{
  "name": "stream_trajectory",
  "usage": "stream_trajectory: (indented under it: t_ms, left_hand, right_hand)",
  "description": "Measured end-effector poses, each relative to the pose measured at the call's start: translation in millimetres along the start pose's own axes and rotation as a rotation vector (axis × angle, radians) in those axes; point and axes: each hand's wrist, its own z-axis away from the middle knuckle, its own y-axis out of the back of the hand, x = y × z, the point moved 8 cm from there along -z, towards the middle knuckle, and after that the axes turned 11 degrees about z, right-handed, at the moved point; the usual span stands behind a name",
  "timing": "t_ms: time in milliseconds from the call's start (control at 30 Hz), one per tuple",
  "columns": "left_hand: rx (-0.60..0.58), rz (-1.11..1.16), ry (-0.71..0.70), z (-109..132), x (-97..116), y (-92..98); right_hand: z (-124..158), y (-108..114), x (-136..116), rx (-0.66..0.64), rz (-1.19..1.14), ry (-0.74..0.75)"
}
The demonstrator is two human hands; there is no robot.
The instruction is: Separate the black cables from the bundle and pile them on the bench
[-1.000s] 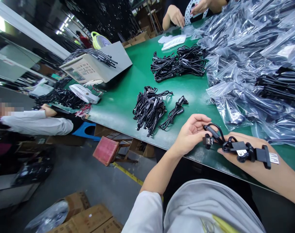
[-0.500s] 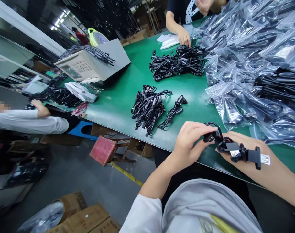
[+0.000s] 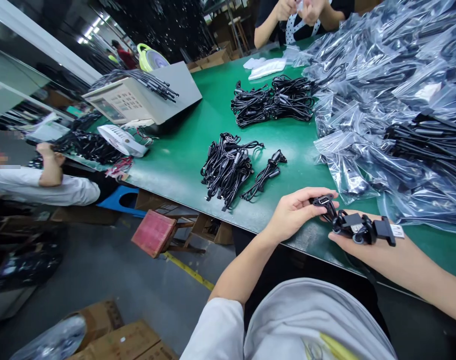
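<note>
My left hand (image 3: 293,212) is closed, its thumb and fingers pinching a black connector end (image 3: 323,200) with its port facing up. That end belongs to a coiled black USB cable (image 3: 357,227), whose other connector, with a pale metal plug, points right. The coil rests in my right hand (image 3: 380,254), which is closed around it; most of its fingers are hidden under the cable. Ahead of my left hand, a single bundled cable (image 3: 265,174) lies on the green table (image 3: 175,165), beside a pile of similar cables (image 3: 228,167).
More cable bundles (image 3: 273,100) lie farther back, near white bags (image 3: 267,67). Bagged cables (image 3: 385,85) heap up at right. A tilted grey machine (image 3: 168,92) and small white fan (image 3: 123,141) stand left. A co-worker's hands (image 3: 301,10) are across the table; a red stool (image 3: 153,234) stands below.
My left hand has turned the connector end, so its port now shows upward. The co-worker opposite has lifted a hand off the far cables and brought both hands together.
</note>
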Motion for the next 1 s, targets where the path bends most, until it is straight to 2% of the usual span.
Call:
stream_trajectory:
  t_ms: [100,200,333,433,500,567,633,700,733,800,867,967,1000]
  left_hand:
    - [-0.039,-0.087,-0.094,1,13,-1.4]
    - [-0.085,-0.205,-0.196,2,25,-4.1]
    - [-0.126,-0.352,-0.264,0,31,-6.2]
    - [-0.192,-0.384,-0.282,-3,32,-10.5]
    - [-0.255,-0.386,-0.275,-3,30,-16.4]
    - [-0.271,-0.368,-0.237,-2,25,-21.1]
    - [-0.174,-0.311,-0.193,2,18,-20.4]
    - [-0.036,-0.246,-0.133,13,7,-18.4]
    - [-0.003,-0.231,-0.092,20,-2,-20.4]
    - [-0.039,-0.262,-0.028,35,-19,-31.5]
    - [-0.046,-0.399,-0.121,46,-23,-40.0]
    - [0.017,-0.723,-0.396,54,-10,-50.5]
    - [0.02,-0.814,-0.444,53,-8,-54.8]
  right_hand:
    - [0,-3,-6,-0.034,0.086,0.037]
    - [0,-2,-8,-0.027,0.064,0.022]
    - [-5,-1,4,-0.053,-0.045,-0.081]
    - [-8,-6,13,-0.134,-0.14,-0.157]
    - [-10,-11,11,-0.192,-0.276,-0.159]
    - [-12,-12,4,-0.195,-0.425,-0.145]
    - [-16,-4,-2,-0.111,-0.532,-0.127]
    - [-19,11,-3,0.051,-0.608,-0.126]
    - [-19,19,-1,0.136,-0.641,-0.144]
    - [-18,31,4,0.267,-0.692,-0.19]
    - [-16,37,7,0.335,-0.716,-0.218]
    - [-14,39,6,0.378,-0.685,-0.208]
    - [-13,38,5,0.382,-0.665,-0.206]
